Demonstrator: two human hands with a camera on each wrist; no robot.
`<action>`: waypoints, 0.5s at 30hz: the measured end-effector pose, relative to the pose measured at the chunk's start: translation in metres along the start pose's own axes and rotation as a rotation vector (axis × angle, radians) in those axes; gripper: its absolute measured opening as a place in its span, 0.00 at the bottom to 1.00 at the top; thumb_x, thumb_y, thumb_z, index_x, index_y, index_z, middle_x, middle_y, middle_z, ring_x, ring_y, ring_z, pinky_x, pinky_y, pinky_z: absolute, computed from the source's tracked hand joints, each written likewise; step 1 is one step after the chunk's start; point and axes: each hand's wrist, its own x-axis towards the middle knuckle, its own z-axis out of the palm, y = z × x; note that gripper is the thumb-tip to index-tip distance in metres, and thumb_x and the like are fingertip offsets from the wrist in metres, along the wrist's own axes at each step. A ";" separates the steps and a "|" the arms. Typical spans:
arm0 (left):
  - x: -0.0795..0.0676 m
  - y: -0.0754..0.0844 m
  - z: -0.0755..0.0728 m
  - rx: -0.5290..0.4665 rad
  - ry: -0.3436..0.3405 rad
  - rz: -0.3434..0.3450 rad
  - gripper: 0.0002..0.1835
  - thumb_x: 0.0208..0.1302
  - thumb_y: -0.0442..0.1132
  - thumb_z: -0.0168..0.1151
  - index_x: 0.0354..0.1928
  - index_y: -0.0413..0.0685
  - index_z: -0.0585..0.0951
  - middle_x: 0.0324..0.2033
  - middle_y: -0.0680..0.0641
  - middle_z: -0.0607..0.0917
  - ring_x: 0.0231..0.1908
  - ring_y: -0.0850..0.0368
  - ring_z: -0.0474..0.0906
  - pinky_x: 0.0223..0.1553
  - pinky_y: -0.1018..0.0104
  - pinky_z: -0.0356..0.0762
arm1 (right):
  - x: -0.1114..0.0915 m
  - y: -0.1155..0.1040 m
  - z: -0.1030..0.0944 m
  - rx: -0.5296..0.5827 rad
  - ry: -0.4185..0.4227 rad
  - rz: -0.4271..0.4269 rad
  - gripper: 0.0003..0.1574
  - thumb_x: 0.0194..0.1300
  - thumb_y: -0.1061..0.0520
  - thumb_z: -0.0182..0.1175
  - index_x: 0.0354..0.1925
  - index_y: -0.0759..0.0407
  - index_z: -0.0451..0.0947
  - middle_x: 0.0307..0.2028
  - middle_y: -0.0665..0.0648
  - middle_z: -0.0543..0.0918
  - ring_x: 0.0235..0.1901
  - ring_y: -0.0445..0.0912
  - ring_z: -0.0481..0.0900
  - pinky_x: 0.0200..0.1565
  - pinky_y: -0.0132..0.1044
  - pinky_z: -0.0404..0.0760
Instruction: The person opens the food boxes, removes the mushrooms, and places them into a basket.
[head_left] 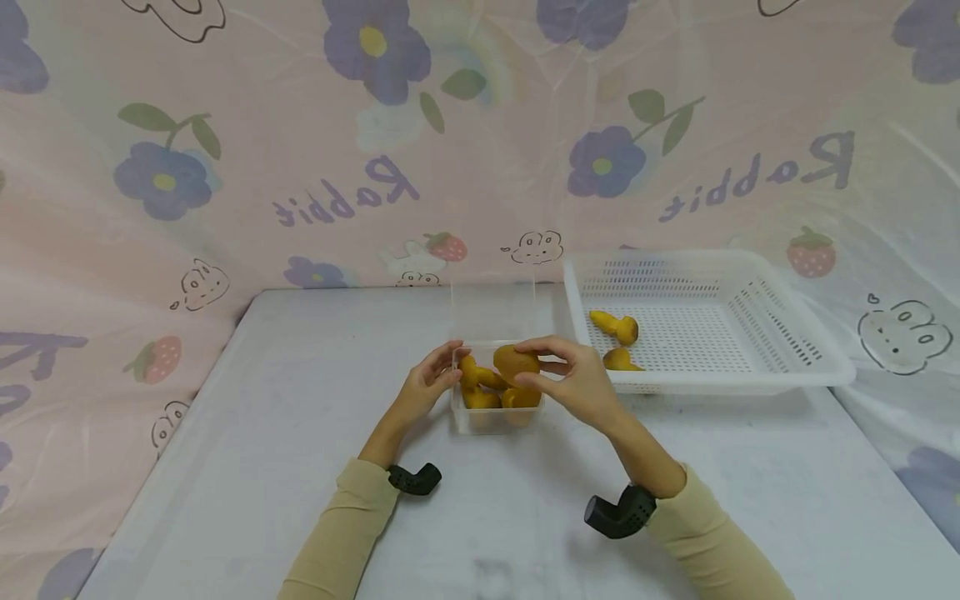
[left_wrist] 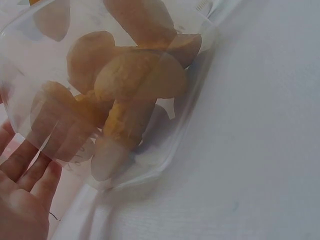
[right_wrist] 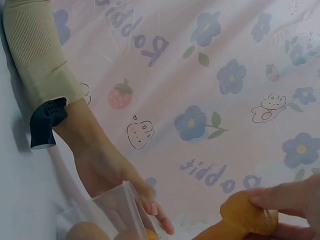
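Observation:
A clear plastic box with several yellow-brown mushrooms inside sits on the table. Against the box's left side rests my left hand, its straight, relaxed fingers touching the wall in the left wrist view. My right hand pinches another mushroom between thumb and fingers, over the right part of the box. In the right wrist view that mushroom's rounded end lies at the fingertips and its stem points down and left; the right palm is out of that view.
A white perforated basket stands to the right of the box, with a whole mushroom and a partly hidden one at its left end. The box's transparent lid stands up behind it. A printed curtain hangs along the table's back edge.

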 end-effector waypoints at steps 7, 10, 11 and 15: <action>0.000 0.000 0.000 0.019 0.002 -0.001 0.29 0.71 0.34 0.52 0.70 0.33 0.58 0.67 0.31 0.68 0.72 0.38 0.58 0.66 0.81 0.66 | -0.003 0.000 -0.011 0.000 0.037 0.039 0.23 0.55 0.62 0.69 0.50 0.67 0.80 0.51 0.66 0.84 0.47 0.33 0.81 0.51 0.27 0.83; -0.001 0.000 0.001 0.019 0.002 -0.010 0.29 0.72 0.35 0.52 0.70 0.33 0.58 0.67 0.32 0.68 0.72 0.39 0.58 0.69 0.77 0.64 | -0.003 0.001 -0.016 0.022 0.060 0.038 0.23 0.54 0.64 0.69 0.50 0.69 0.79 0.50 0.69 0.83 0.45 0.25 0.78 0.49 0.22 0.82; -0.001 0.000 0.001 0.016 0.002 -0.014 0.29 0.72 0.35 0.52 0.70 0.34 0.58 0.67 0.32 0.68 0.73 0.39 0.58 0.69 0.77 0.64 | -0.003 0.001 -0.018 0.028 0.069 0.038 0.24 0.54 0.65 0.69 0.50 0.70 0.79 0.50 0.70 0.83 0.44 0.24 0.78 0.49 0.21 0.82; 0.000 0.000 0.001 0.011 0.001 -0.018 0.29 0.72 0.34 0.52 0.70 0.34 0.58 0.67 0.32 0.68 0.73 0.40 0.58 0.69 0.77 0.64 | -0.003 0.002 -0.026 0.025 0.107 0.036 0.24 0.54 0.67 0.69 0.50 0.73 0.78 0.50 0.72 0.82 0.43 0.24 0.78 0.47 0.19 0.82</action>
